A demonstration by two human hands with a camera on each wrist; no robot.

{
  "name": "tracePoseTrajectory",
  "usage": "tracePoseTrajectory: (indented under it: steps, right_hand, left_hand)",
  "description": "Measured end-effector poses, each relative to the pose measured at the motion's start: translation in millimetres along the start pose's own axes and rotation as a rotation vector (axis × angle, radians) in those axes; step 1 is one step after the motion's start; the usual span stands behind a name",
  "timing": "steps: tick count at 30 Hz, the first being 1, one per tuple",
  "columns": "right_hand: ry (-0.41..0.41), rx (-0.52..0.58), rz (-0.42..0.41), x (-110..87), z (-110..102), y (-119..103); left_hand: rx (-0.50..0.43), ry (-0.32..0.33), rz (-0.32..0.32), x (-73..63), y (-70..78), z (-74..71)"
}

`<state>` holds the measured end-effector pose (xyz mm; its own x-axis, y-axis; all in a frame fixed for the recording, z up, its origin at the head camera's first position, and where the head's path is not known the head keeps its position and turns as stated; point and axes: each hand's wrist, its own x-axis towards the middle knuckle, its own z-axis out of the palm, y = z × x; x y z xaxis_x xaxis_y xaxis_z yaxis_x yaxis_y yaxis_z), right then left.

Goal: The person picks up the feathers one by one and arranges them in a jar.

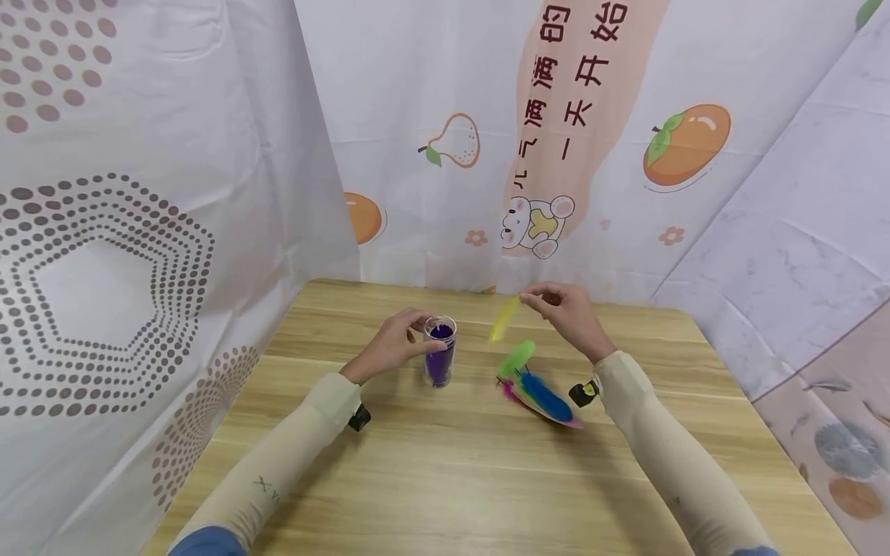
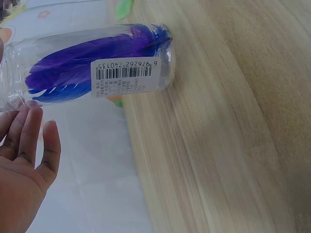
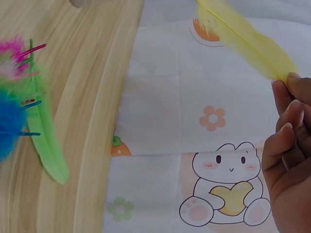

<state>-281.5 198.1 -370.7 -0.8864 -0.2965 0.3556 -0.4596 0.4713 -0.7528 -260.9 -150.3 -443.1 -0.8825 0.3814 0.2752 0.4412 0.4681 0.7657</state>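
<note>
Holds the glass jar [image 1: 448, 364], with purple and blue feathers [image 2: 73, 58] inside, upright on the table [image 1: 431, 479] with the left hand [image 1: 389, 347], wrapping thumb and fingers partway around its top, likely to stop any wobble. Pinches 1 yellow feather [image 1: 504, 320] by its smooth end in the right hand [image 1: 566, 310], in the air near the jar, maybe to point the fluffy end down. Has a loose pile of green, blue and pink feathers [image 1: 548, 399] nearby, perhaps for easy reach.
</note>
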Motion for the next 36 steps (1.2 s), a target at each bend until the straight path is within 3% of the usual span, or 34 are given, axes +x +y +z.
tracePoseTrajectory:
  steps: [18,36]
  right_hand:
    - [0.059,-0.010,-0.051,15.4,12,-18]
    - [0.105,0.057,-0.093,25.8,30,-36]
  left_hand:
    - [-0.017,0.001,-0.016,0.8,-1.5,0.2]
    - [-0.011,0.006,-0.020,0.2,0.7,1.1]
